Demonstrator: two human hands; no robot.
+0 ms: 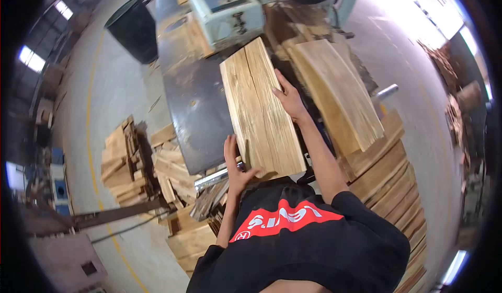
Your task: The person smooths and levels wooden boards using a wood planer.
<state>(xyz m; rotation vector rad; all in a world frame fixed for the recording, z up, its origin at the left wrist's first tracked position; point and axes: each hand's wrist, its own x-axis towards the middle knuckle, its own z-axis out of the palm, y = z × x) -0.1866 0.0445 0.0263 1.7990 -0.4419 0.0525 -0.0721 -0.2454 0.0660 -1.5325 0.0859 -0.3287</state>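
Observation:
A wide wooden board point(257, 105) with a dark crack along its grain lies lengthwise ahead of me, its far end close to the pale green machine point(238, 24). My right hand point(291, 100) grips its right edge, thumb on the top face and fingers along the side. At the near left corner, my left hand point(239, 168) holds the board, with fingers up the left edge and thumb across the near end. The undersides of both grips are hidden. Beneath and left of the board is the dark metal machine table point(193, 120).
More wide boards point(340, 84) are piled to the right, above a tall stack of planks point(389, 175). Offcuts point(123, 162) lie heaped on the left. A black bin point(135, 31) stands beyond the table. A metal bar point(212, 179) juts out by my left hand.

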